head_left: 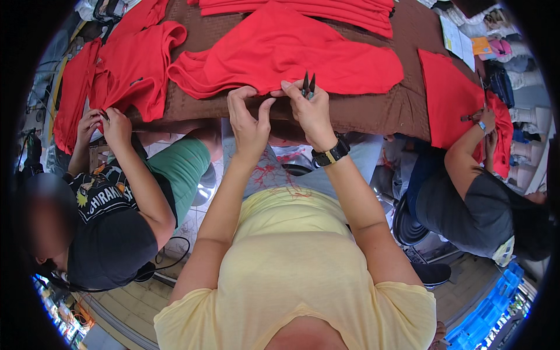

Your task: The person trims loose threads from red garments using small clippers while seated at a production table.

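A red garment [291, 52] lies spread on the brown-covered table in front of me, its near edge by my fingers. My right hand [312, 119] holds a small pair of thread snips [308, 86], the dark blades pointing up and away from me. The thumb and forefinger of that hand meet at the garment's edge. Just left of it, my left hand [248, 122] is raised with the fingers curved and the thumb apart from them, nothing visible between. Its fingertips are close to the red edge; whether they touch it I cannot tell.
A stack of folded red garments [297, 9] sits farther back on the brown table cover [408, 111]. At the left a person [116, 192] handles red cloth; another person [466, 186] works on red cloth at the right. Red thread scraps [271, 172] lie on my lap.
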`<state>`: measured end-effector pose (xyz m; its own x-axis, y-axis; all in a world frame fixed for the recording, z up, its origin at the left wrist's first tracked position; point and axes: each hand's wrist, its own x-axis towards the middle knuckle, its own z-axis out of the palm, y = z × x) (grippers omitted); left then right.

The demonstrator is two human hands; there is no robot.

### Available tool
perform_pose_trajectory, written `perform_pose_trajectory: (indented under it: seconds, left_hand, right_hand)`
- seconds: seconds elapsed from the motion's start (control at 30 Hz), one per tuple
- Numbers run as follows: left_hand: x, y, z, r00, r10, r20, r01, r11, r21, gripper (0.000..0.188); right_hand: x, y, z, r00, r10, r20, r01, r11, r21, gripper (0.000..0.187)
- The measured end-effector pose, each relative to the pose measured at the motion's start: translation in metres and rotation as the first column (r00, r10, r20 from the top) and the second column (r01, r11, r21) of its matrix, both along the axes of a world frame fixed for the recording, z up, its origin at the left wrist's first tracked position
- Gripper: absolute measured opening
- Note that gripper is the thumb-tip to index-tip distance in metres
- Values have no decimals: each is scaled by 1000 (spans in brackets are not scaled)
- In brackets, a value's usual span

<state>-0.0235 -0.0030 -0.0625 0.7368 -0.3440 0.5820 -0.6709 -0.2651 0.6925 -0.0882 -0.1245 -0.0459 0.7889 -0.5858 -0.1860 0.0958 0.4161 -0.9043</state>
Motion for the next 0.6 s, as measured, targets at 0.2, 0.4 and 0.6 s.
perform_pose_trajectory:
  seconds: [0.2,0.4,0.6]
  left_hand:
    - [3,-11,-5,994,65,90,-64,998,-9,31]
    - [14,-15,5,993,-61,100,66,997,-48,21]
    - [14,-12,24,986,-127,109,120,990,72,17]
  right_hand:
    - [-6,-2,-4,997,-30,-67,29,999,-23,15]
    - [-7,-3,1,986,-158,48,164,970,-182,14]
    - [-6,-18,6,997,-2,80,52,779,-625,15]
